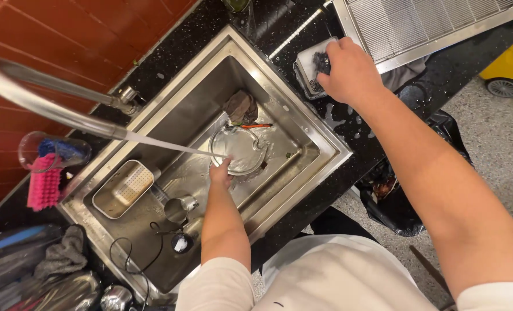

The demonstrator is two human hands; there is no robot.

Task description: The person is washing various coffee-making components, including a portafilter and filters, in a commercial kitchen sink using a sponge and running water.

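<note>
My left hand point(221, 172) grips the near rim of a clear glass lid point(240, 148) down in the steel sink point(294, 118). Water streams onto the lid from the long faucet point(43, 95). My right hand point(348, 72) reaches out to the black counter beyond the sink and closes its fingers on a dark scrubbing pad point(323, 62) lying in a small soapy tray point(309, 66).
In the sink lie a perforated steel tray point(122, 188), a small steel cup point(179, 208), a brown rag point(239, 106) and an orange-handled utensil point(255, 125). A pink brush point(43, 184) sits at left, a metal rack point(418, 23) far right, a black bin bag point(392, 198) below the counter.
</note>
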